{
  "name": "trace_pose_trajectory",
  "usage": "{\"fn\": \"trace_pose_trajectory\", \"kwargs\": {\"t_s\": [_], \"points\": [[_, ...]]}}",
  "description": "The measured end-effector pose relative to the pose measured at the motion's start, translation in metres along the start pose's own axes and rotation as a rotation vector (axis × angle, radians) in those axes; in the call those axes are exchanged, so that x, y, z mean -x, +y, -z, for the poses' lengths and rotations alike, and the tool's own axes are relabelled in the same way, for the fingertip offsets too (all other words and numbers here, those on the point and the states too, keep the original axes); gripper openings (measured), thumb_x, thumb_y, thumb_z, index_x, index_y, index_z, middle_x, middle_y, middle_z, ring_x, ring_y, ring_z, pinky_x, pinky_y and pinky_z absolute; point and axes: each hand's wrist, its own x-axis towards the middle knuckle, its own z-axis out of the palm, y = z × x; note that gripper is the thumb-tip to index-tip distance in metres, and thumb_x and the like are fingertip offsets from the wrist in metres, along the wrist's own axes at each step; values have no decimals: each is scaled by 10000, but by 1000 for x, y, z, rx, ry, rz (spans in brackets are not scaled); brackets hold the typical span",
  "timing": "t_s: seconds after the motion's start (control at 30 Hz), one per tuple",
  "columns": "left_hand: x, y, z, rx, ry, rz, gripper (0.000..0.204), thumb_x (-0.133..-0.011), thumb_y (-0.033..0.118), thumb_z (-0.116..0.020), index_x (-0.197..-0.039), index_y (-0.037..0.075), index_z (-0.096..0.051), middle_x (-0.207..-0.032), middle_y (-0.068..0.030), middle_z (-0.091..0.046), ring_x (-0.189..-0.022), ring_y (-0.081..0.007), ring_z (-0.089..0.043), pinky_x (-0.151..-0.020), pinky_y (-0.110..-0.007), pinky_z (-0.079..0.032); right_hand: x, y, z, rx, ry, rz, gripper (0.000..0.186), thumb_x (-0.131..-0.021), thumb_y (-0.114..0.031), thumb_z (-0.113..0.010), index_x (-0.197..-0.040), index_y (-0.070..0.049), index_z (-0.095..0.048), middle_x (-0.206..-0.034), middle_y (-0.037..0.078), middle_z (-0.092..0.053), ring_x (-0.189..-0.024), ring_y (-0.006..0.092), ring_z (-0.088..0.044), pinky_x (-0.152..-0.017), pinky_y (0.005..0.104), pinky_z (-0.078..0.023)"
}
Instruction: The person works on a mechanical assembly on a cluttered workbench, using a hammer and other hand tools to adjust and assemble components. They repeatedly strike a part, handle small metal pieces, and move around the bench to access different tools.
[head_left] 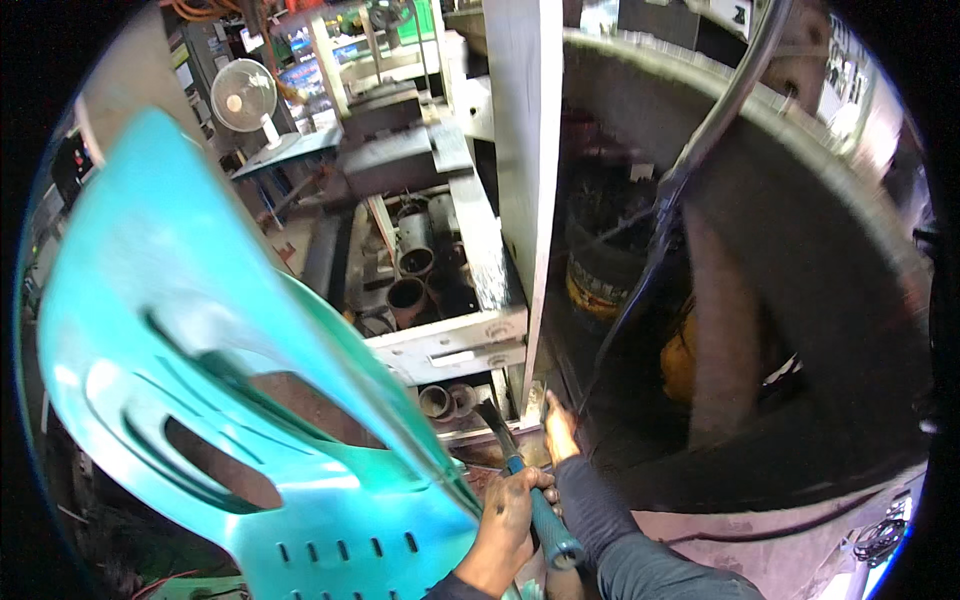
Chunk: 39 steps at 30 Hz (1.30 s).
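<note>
Glossy, smooth turquoise plastic forms the chair. The hand tool pairs a dark metal-looking head with a blue grip that looks textured. The upright post looks like smooth, pale-painted metal; the pipes, dull, rough metal. Dark, matt cloth makes the sleeve.

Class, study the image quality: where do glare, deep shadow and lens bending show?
Head view: whitish glare on the turquoise chair; head view: deep shadow around the yellow object framed by the large curved structure; head view: left hand better lit; head view: pale upright beam bowed, corners black.
</note>
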Motion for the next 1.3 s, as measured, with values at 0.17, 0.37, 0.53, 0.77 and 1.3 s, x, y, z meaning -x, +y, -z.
{"fn": "trace_pose_trajectory", "kwargs": {"t_s": [0.17, 0.37, 0.53, 0.77, 1.3], "points": [[14, -17, 3, -22, -97, -30, 198, -905, 215, -639, -909, 21, -599, -780, -85, -591, -663, -182, -591, -586, -349, -541, 112, 33, 99, 21, -161, -204, 648, -914, -567, -643, -1022, 68, -705, -1001, 193, -701, -862, 274, -667, -728, 444, -518], [120, -85, -8, -1, -207, -173, 197, -933, 208, -545, -901, 29, -621, -733, -63, -598, -598, -171, -575, -545, -309, -517, 208, 103, 238, 363, -226, 136, 249, -925, -268, -703, -818, -45, -676, -629, 61, -640, -437, 161, -548, -383, 317, -421], [245, -97, -8, -165, -246, 104, 363, -965, 387, -677, -958, 27, -629, -866, -73, -628, -734, -179, -628, -669, -353, -570, 355, 37, 386, 651, -222, 237, 309, -932, -281, -712, -845, 15, -723, -721, 125, -699, -571, 213, -664, -508, 374, -508], [358, -120, -40, -490, -286, 400, 284, -992, 305, -620, -957, 23, -639, -844, -78, -649, -737, -181, -647, -661, -325, -558, 471, -98, 583, 38, -388, -62, 247, -918, -200, -753, -1053, 5, -727, -833, 62, -708, -700, 166, -638, -623, 343, -516], [335, -221, -411, -942, -800, 194, 473, -920, 456, -728, -1058, 5, -695, -942, -62, -695, -793, -155, -661, -678, -306, -547, 421, -393, 920, 63, -226, 576, 359, -829, -162, -835, -1094, 29, -683, -935, 71, -721, -850, 115, -652, -762, 280, -536]]}}
